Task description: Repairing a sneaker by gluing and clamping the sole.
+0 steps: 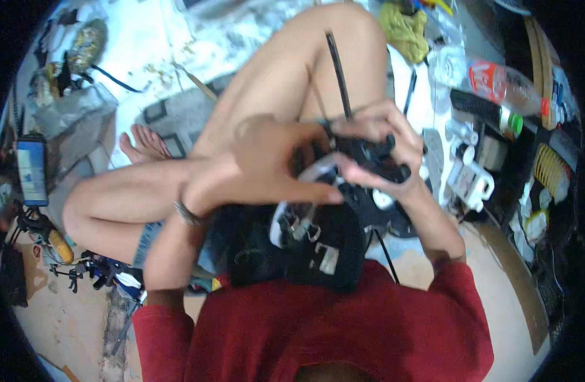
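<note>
My left hand (280, 162) is blurred by motion above a black padded item (254, 251) in my lap, its thumb stretched out apart from the bent fingers. My right hand (385, 137) grips a black plastic part (378, 159) with small knobs. A long thin black rod (337, 70) rises behind it over my bare leg (260, 89). Under my hands lies a clear, shiny plastic piece (289, 223), too blurred to make out. Another black part with a white disc (381, 200) sits below my right hand.
A phone-like device (31, 169) and clamps (70, 270) are at my left, with plastic bags (76, 108) beyond. At my right lie a red-labelled plastic bottle (502, 89), a white container (471, 184), a yellow coil (550, 169) and a board (515, 286). A yellow cloth (404, 32) lies ahead.
</note>
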Available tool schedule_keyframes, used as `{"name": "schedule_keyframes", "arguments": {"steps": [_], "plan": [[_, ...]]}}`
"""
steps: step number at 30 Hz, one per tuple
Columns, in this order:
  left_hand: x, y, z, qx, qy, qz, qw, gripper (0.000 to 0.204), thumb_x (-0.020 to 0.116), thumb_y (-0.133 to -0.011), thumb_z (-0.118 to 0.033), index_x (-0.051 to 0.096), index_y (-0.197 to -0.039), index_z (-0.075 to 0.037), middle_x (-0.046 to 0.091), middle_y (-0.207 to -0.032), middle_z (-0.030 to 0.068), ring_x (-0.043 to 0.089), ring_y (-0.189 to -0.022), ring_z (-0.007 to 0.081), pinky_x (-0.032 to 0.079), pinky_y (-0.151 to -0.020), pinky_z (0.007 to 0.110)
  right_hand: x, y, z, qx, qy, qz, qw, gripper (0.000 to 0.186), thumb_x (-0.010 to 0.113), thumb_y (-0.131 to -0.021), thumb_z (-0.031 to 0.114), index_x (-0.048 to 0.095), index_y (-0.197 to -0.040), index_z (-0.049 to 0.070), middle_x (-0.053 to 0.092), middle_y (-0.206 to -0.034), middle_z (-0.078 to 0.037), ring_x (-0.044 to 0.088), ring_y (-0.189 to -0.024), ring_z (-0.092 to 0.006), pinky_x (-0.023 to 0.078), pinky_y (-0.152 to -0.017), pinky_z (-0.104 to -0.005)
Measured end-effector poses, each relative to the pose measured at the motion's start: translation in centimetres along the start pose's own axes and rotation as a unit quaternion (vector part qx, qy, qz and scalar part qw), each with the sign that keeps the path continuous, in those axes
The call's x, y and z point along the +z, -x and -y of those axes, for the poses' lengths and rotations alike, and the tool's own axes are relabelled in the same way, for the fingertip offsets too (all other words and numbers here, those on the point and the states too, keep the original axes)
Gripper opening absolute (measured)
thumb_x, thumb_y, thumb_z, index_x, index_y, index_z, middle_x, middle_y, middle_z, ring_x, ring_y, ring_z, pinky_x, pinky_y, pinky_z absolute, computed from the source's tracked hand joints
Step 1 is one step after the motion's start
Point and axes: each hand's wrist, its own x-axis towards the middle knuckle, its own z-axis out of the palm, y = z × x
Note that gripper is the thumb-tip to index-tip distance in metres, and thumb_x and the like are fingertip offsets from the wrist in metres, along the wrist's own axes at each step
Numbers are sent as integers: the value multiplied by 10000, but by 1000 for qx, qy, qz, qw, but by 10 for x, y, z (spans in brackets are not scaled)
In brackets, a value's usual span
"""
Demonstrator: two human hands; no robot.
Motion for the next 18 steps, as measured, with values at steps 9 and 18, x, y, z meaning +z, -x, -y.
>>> {"name": "schedule_keyframes", "arguments": {"steps": [9,18], "plan": [[16,0,-6,21,67,-79,994,741,819,-734,-452,536,-1238,11,650,-925,190,661,-797,321,515,-722,411,5,2,9,38,-46,-45,997,386,891,-655,203,726,-957,28,726,-955,-138,720,-845,-276,577,-731,-347],[-17,-44,-17,121,467,-271,833,359,522,-1032,-170,491,-1355,-17,606,-1038,70,577,-859,85,485,-760,243,8,2,15,35,-29,-37,998,428,912,-645,265,698,-931,28,722,-948,-157,723,-864,-274,582,-723,-337]]}}
